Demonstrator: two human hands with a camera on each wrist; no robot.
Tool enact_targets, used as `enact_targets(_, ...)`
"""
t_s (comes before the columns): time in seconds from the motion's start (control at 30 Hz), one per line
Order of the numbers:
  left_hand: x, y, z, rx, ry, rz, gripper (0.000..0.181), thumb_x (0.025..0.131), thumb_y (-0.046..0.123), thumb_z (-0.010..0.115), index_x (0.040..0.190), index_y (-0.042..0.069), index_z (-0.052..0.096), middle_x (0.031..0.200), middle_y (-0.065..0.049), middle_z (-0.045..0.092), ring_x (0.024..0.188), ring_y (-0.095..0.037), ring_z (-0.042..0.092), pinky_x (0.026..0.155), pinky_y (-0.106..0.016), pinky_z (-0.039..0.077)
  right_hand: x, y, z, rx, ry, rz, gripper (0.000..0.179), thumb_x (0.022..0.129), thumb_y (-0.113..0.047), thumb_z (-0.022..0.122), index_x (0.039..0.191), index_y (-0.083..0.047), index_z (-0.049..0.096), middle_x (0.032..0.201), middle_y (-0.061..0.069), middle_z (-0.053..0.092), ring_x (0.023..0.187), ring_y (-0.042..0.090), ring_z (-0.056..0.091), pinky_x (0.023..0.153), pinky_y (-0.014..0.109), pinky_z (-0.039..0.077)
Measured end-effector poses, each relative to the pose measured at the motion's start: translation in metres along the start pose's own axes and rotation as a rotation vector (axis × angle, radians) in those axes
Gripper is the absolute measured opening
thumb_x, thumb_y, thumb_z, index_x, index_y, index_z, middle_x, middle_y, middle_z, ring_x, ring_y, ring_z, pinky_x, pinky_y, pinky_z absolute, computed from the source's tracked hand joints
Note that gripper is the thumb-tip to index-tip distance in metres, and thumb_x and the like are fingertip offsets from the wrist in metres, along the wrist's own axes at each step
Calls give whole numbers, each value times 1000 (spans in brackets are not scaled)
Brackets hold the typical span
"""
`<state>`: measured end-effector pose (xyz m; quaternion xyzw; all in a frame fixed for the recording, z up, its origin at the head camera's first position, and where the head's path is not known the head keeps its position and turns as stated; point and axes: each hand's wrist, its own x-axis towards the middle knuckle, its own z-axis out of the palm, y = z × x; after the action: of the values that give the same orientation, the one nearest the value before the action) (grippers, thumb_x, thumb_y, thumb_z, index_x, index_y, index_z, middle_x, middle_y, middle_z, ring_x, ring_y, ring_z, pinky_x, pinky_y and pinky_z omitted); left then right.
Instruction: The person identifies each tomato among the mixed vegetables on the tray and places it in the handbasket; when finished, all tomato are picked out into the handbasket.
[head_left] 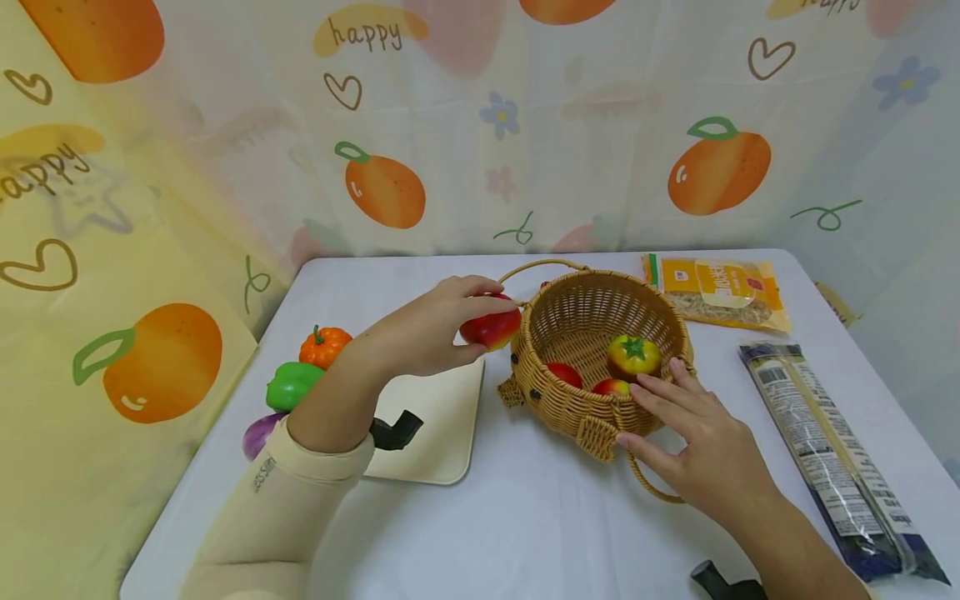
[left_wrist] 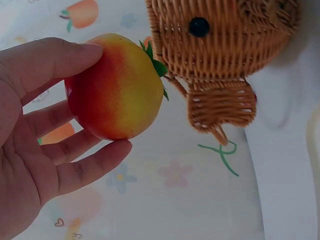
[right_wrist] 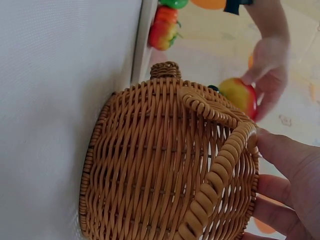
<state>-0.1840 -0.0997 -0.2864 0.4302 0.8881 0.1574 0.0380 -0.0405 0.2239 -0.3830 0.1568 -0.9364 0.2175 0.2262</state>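
White table (head_left: 547,525), hands (head_left: 431,329) on fruit (head_left: 492,329) and basket (head_left: 551,400).

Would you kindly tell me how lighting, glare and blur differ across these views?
Head: brightest, with glare on the long packet; left wrist: dimmer, the fruit fairly crisp; right wrist: also dim, the left hand slightly blurred, the table shaded beside the basket.

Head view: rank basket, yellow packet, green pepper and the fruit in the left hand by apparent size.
1. Basket
2. Yellow packet
3. Fruit and green pepper: too alike to rank; the left hand covers part of the fruit.
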Motion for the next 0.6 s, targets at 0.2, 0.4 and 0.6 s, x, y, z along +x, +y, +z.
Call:
enact_targets(0.2, 19, 13, -1, 5, 0, 55, 54, 93, 14, 74, 145, 17, 59, 152, -9, 47, 139, -30, 43, 106, -38, 52, -1, 2, 1, -4, 10, -3, 62, 76, -45, 88, 126, -12, 74, 129, 7, 71, 138, 38, 52, 96, 67, 50)
enact_targets(0.4, 41, 25, 5, -1, -28, 99, 56, 93, 14, 75, 146, 20, 58, 153, -7, 47, 139, -28, 43, 103, -35, 53, -1, 3, 2, -7, 16, -12, 61, 75, -44, 88, 126, -12, 75, 130, 6, 71, 138, 38, 52, 96, 66, 50)
enact_targets(0.6, 62, 34, 19, 25, -65, 146, 56, 93, 16, 74, 147, 21, 57, 151, -5, 49, 139, -25, 43, 104, -33, 52, -1, 3, 3, -8, 14, -9, 62, 76, -46, 88, 126, -13, 74, 130, 6, 71, 138, 38, 52, 95, 64, 51)
